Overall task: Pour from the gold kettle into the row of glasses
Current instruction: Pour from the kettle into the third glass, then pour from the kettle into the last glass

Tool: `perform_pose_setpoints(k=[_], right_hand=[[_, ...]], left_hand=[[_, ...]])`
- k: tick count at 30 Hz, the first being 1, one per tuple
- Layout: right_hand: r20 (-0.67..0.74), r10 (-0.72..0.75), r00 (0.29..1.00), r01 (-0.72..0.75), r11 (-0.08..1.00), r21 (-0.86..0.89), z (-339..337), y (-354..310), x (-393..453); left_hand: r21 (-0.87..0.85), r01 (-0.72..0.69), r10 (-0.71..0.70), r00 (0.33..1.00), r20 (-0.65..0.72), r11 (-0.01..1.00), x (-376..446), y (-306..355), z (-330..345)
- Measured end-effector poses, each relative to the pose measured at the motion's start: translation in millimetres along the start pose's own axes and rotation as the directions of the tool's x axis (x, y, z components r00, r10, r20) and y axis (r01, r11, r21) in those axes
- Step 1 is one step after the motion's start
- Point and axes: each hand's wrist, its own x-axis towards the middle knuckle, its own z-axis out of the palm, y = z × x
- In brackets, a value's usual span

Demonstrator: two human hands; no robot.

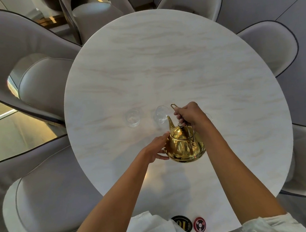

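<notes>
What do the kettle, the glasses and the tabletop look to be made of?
Kettle: polished gold-toned metal, probably; it mirrors its surroundings.
Glasses: clear glass, seemingly; the table shows through.
Tabletop: pale marble or a marble-look surface with beige veining and a soft sheen; which, I cannot tell.

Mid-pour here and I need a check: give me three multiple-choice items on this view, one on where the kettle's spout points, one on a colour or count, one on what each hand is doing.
1. The gold kettle's spout points toward:
A. the nearer clear glass
B. the person's body
C. the round stickers at the table edge

2. Glasses plainly visible left of the right hand:
A. none
B. two
C. five

3. The hands are:
A. both flat on the table
B. right hand on the handle, left hand against the kettle's side
C. both holding a glass

Answers:
1 A, the spout tip sits right beside that glass.
2 B, that glass and the farther-left glass; a possible third behind the right hand is mostly hidden.
3 B, the right hand's fingers wrap the handle and the left touches the body.
</notes>
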Motion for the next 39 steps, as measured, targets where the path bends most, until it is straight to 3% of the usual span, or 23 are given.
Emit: perform_pose_setpoints(k=[17, 39], right_hand=[[-0.050, -0.037, 0.998, 0.041, 0.995, 0.095, 2.1, 36.4, -26.8], [0.177, -0.126, 0.976, 0.119, 0.992, 0.045, 85.7, -7.6, -46.0]], left_hand=[[0.003, -0.085, 0.084, 0.989, -0.118, 0.996, -1.4, -13.0, -7.0], [-0.101, -0.112, 0.086, 0.968, -0.235, 0.989, -51.5, -40.6, -80.2]])
